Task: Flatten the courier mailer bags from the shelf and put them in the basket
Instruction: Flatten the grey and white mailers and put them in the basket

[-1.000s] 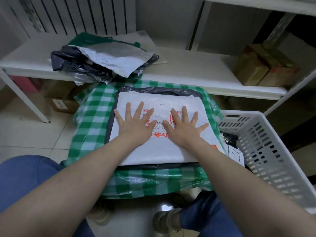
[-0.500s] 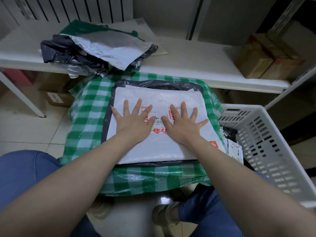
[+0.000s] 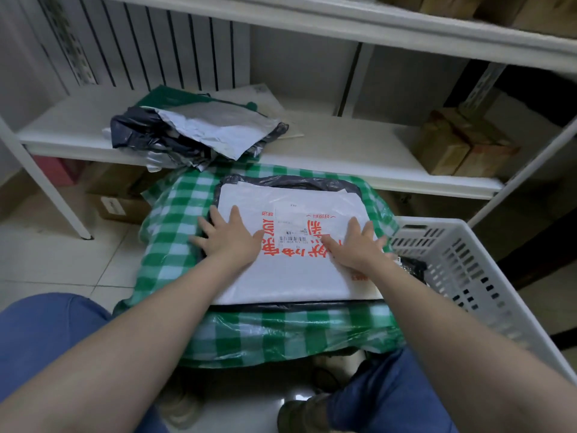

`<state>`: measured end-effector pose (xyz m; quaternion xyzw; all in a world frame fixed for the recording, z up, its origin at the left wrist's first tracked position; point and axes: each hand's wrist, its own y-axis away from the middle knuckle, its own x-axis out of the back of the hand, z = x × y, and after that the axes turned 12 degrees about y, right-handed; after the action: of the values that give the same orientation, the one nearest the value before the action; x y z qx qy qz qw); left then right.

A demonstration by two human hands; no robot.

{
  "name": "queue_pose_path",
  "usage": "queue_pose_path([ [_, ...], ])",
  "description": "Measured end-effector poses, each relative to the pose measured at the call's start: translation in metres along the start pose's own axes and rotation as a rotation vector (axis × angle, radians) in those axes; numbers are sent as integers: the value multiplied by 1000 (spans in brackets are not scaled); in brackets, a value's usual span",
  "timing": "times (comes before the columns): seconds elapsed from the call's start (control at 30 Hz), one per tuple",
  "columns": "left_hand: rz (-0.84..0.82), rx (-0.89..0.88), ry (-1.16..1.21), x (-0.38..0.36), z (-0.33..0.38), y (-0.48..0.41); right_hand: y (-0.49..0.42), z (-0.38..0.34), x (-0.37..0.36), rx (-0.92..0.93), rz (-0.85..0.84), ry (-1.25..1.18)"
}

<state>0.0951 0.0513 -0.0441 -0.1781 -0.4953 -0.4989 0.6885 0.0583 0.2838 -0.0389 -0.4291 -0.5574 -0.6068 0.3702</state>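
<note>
**Both palms flat on a white mailer**

A white courier mailer [image 3: 296, 254] with red print lies flat on a surface covered in green-and-white checked cloth [image 3: 175, 226], on top of a dark bag whose black border shows at its far and left edges. The left hand [image 3: 229, 242] rests at the mailer's left edge, fingers spread and flat, holding nothing; its outer fingers reach over the edge onto the dark border. The right hand [image 3: 356, 246] lies palm down near the mailer's right edge, fingers likewise splayed, gripping nothing.

On the white shelf [image 3: 337, 151] beyond the cloth, toward its left end, sits a crumpled pile of mailer bags [image 3: 199, 135] in grey, black and green. Brown cardboard boxes [image 3: 462, 145] stand at the shelf's right end. A white slotted basket [image 3: 468, 276] stands just beside the cloth's right edge, with dark bags showing inside at its near-left corner.
</note>
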Motion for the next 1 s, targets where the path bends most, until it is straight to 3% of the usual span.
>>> queue_pose_path([
  [0.07, -20, 95, 94, 10, -2, 5, 0, 11, -2, -90, -12, -50],
  [0.23, -85, 144, 250, 21, -6, 4, -3, 25, 3, -169, 5, -134],
  [0.37, -67, 36, 237, 21, -4, 10, 2, 31, 8, -211, 38, -208],
  [0.63, 64, 2, 203, 25, 33, 29, 8, 61, 22, -256, -16, -483],
  [1.0, 37, -94, 155, 1, 87, 28, 4, 123, 13, -382, -122, -1002],
])
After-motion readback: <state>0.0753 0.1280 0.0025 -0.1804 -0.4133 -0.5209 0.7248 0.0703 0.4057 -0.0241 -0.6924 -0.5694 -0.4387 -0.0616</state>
